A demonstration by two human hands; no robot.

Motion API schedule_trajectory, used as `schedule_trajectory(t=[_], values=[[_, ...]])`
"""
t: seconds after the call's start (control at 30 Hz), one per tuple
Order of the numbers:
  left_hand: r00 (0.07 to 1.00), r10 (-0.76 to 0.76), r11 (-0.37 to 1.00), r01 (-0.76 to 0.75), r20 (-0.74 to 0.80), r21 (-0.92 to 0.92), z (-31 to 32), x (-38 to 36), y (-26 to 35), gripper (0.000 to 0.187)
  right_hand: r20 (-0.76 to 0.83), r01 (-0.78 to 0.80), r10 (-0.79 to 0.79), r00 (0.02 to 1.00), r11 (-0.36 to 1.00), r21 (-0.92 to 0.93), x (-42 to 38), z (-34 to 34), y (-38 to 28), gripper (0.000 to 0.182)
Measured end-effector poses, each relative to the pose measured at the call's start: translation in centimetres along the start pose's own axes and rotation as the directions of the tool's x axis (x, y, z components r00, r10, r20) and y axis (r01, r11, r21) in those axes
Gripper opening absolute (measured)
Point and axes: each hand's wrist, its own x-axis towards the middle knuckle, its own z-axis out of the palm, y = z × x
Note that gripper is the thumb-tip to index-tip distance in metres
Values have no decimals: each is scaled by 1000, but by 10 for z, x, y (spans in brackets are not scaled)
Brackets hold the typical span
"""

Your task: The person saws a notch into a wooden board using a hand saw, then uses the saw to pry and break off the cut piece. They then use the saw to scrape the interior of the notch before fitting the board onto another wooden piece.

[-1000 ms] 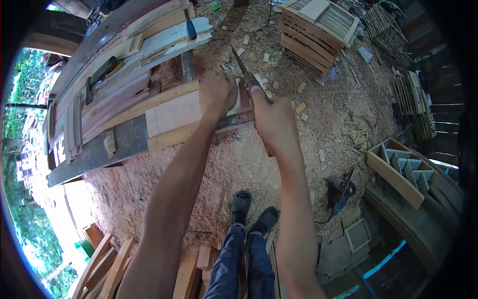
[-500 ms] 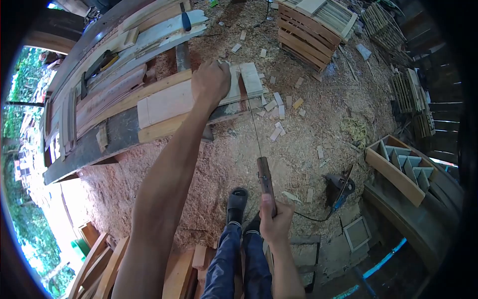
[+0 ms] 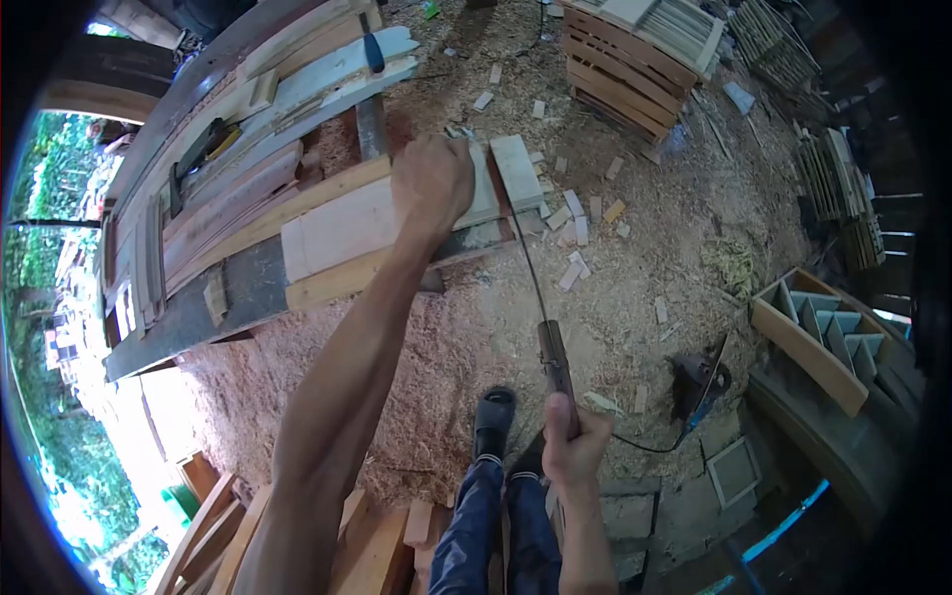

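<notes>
Two bare hands reach out below me on my feed, and the right hand (image 3: 577,446) is wrapped round the rear of a slim saw (image 3: 555,362), thumb laid along its top. The saw looks well used: a dark brown grip, and ahead of it a blade I see almost edge-on, as a thin dark line. It slants up and away to the end of a pale board (image 3: 342,228) on the workbench (image 3: 253,273), beside a dark gap. Across that gap sits a shorter pale piece (image 3: 517,171). The board itself is smooth and nearly white, with a faint line across its left part; a yellower plank (image 3: 342,280) shows along its near edge. The left hand (image 3: 433,185) bears on the board, knuckles up and fingers folded; its fingertips are hidden, so I cannot tell whether they grip. Small offcuts (image 3: 581,231) litter the sawdust nearby.
</notes>
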Motion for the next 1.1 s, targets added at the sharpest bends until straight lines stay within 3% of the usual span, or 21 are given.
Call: schedule_trajectory(t=[0.03, 0.1, 0.13, 0.37, 0.57, 0.7, 0.77, 0.9, 0.97, 1.1], values=[[1000, 2, 1000, -2, 12, -9, 4, -2, 2, 43, -7, -10, 10, 1000, 1000, -9, -1, 0, 0, 54], [999, -17, 999, 14, -51, -42, 3, -2, 1, 42, 6, 165, -165, 986, 984, -68, 3, 4, -5, 51], [998, -60, 998, 61, 9, -21, 0, -1, 4, 42, 14, 171, -170, 985, 983, -69, 8, 3, -8, 51], [997, -50, 997, 47, -58, -60, 6, -1, 1, 43, 55, 116, -114, 992, 993, -34, 35, 9, -27, 53], [998, -49, 999, 48, 32, 21, -1, 1, 0, 41, 32, 169, -167, 986, 980, -101, 92, 44, -59, 56], [995, -73, 997, 71, -71, -33, 1, 3, 1, 41, -8, 208, -209, 978, 976, -70, 96, 60, -56, 56], [1000, -25, 999, 25, -2, 24, 2, 0, 1, 40, 10, 212, -212, 977, 974, -74, 93, 57, -55, 55], [999, -47, 999, 46, -26, -22, -2, -3, 5, 39, -19, 268, -271, 962, 959, -96, 95, 58, -37, 55], [999, -12, 999, 11, -46, -37, -1, -4, 4, 39, -20, 359, -359, 933, 933, 0, 100, 59, -8, 52], [998, 48, 999, -47, -39, 27, 17, -2, -10, 38, -23, 347, -346, 938, 937, 43, 95, 57, -8, 52]])
